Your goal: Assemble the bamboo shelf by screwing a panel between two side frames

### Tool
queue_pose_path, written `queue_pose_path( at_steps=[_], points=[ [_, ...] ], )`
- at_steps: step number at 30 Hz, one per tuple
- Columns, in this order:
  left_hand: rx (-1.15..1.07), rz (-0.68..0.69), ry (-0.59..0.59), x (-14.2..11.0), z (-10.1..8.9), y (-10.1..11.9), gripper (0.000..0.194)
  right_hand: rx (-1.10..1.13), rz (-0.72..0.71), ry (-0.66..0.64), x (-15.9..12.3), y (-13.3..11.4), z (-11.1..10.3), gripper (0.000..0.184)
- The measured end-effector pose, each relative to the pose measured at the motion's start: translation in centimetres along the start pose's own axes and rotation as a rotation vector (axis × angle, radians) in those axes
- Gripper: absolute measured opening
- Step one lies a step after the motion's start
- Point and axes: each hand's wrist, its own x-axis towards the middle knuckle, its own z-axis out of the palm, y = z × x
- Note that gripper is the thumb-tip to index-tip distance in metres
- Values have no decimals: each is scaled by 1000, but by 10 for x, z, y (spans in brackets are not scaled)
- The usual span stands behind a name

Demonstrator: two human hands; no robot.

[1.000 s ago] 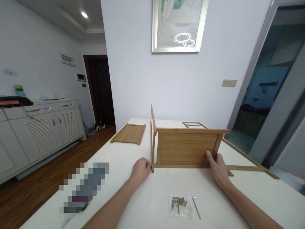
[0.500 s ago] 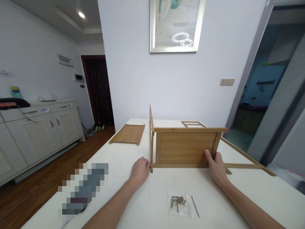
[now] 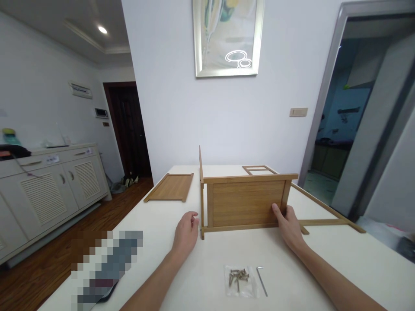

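Note:
A wooden panel [image 3: 246,203] stands on its long edge, its left end meeting an upright wooden frame [image 3: 202,203] seen nearly edge-on. My right hand [image 3: 289,226] grips the panel's lower right end, thumb on the front face and the other fingers hidden behind. Just left of the frame's lower corner, my left hand [image 3: 186,233] is closed with curled fingers, a small gap apart from the wood. Whatever those fingers hold, if anything, is too small to make out. In front of the panel lie a clear bag of screws [image 3: 239,278] and an L-shaped hex key [image 3: 262,281].
On the white table [image 3: 194,280], another wooden panel [image 3: 171,187] lies flat at the back left. A small wooden frame [image 3: 259,169] rests at the back, and a larger frame [image 3: 324,222] lies to the right. A pixelated object [image 3: 110,263] occupies the left front.
My left hand has drawn back slightly from the frame's lower corner. My right hand keeps its grip on the panel. The whole view has shifted a little.

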Motion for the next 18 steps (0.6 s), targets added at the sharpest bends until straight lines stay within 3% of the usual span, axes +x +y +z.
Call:
queue_pose_path(
  at_steps=[5,8,11,15,18],
  points=[
    [-308,14,188,14,-27,43,39,37,-1,24,3,-1,0,52],
    [-334,174,192,29,-42,76,49,29,5,27,4,-1,-1,50],
    [-199,408,127,47,-50,99,54,24,7,27,4,-1,-2,47],
    [-112,549,1,68,-52,106,31,22,26,28,4,-3,-3,44],
    [-94,589,9,78,-51,101,28,52,35,55,4,-4,-2,43]
  ],
)
